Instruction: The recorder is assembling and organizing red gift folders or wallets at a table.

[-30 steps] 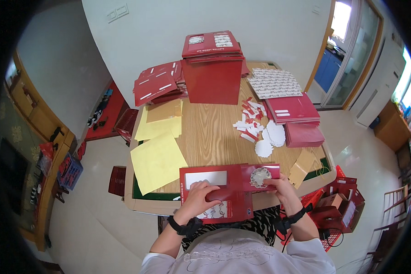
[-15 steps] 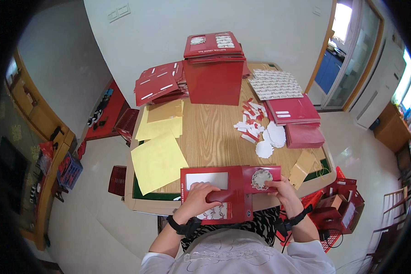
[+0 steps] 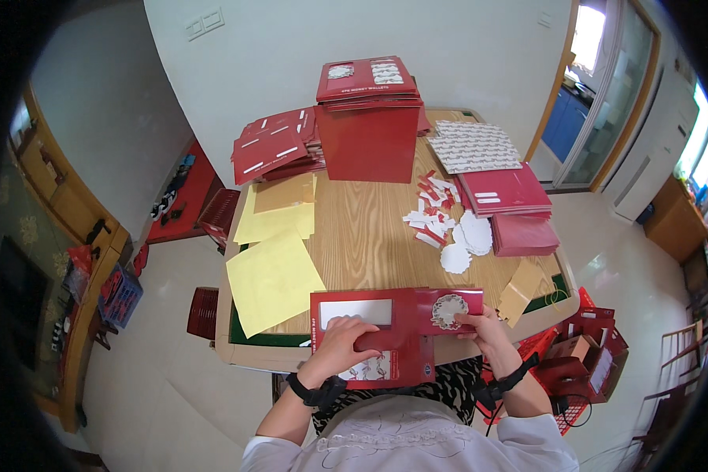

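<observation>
A red card folder (image 3: 407, 315) lies unfolded at the table's near edge, its lower part reaching past the edge toward my lap. It has a white rectangular window at upper left, a printed white panel below, and a round scalloped opening with a white and grey pattern at right. My left hand (image 3: 344, 344) rests on the folder's left half, below the white window, thumb apart from the fingers. My right hand (image 3: 486, 329) pinches the folder's right end, thumb beside the scalloped opening. Part of the lower panel is hidden under my left hand.
Yellow sheets (image 3: 274, 282) lie left. White scalloped discs (image 3: 455, 258) and red and white paper scraps (image 3: 433, 208) lie right of centre. A tall red box (image 3: 370, 141) stands at the back, between stacked red folders (image 3: 269, 149) and patterned card sheets (image 3: 473, 145).
My left thumb and fingers have let go of the folder's middle edge, which was bent up and now lies flatter. My right hand has stayed nearly in place.
</observation>
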`<state>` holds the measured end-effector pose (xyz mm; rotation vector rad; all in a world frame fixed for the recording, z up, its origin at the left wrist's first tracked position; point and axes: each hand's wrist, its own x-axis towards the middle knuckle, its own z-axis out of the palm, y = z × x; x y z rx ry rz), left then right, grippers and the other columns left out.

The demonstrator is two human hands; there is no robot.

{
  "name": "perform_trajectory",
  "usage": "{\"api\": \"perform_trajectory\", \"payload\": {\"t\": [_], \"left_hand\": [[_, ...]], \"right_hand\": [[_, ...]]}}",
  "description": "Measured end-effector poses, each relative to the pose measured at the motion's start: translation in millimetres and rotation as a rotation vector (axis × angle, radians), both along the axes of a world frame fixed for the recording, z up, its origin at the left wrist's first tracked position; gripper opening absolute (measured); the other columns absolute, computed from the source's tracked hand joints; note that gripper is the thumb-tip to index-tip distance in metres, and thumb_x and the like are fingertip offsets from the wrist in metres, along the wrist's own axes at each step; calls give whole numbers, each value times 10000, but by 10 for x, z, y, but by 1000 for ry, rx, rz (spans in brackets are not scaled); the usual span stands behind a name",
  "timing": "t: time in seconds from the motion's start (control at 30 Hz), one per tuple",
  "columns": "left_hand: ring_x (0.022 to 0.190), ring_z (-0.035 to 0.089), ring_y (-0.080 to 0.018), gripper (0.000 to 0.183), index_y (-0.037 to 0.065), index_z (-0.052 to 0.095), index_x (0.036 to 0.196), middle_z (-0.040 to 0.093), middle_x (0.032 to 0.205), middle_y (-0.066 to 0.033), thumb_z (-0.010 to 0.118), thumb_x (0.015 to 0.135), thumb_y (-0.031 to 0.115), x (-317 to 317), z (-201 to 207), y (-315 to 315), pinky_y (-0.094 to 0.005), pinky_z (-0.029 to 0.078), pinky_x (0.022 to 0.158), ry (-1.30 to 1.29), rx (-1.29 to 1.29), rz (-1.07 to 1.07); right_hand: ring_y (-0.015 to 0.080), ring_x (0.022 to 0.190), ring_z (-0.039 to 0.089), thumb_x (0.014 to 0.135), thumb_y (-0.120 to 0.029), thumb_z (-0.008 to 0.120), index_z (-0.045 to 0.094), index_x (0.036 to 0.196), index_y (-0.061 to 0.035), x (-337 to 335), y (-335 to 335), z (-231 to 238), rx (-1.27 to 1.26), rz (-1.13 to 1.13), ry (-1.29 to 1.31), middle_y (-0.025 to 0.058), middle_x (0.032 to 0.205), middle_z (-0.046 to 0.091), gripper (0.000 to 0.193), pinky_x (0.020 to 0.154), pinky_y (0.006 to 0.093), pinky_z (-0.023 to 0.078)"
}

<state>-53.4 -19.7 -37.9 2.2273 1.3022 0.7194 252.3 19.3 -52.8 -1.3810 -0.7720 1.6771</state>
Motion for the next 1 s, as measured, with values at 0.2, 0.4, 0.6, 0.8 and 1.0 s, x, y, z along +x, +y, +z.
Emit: {"api": "perform_trajectory", "payload": {"t": [0.2,0.4,0.6,0.8,1.0], "left_hand": [[936,525,-259,411,104,609,1012,582,914,-70,746,668,281,-2,24,13,-357,337,857,-2,-37,-6],[923,522,-257,414,99,615,1011,581,913,-73,744,669,294,-19,23,19,-358,339,856,14,-22,-3],[910,527,-256,416,96,616,1007,580,890,-72,744,668,300,-27,18,18,-359,343,845,0,-33,-7],[906,531,-247,422,101,612,1013,584,902,-66,748,666,301,-44,16,47,-354,337,834,-10,-39,-41],[917,530,-246,420,100,609,1016,590,930,-63,745,670,297,-69,19,54,-354,337,838,-6,-76,-51]], "right_hand": [[157,743,625,731,-11,644,591,1003,-64,20,5,-62,20,14,11,57,915,643,282,530,287,534],[153,736,631,726,-13,652,588,1010,-66,-36,-25,-80,31,-23,30,48,917,643,295,531,287,542],[156,727,634,729,-4,647,592,1003,-64,10,-12,-53,-23,-13,42,54,913,643,286,527,285,546],[147,710,628,737,3,638,591,1005,-63,2,-24,-77,-16,-24,65,57,904,642,280,508,262,532],[132,699,622,758,-18,634,589,1012,-65,-112,-56,-24,75,-21,-3,46,900,644,262,501,244,524]]}}
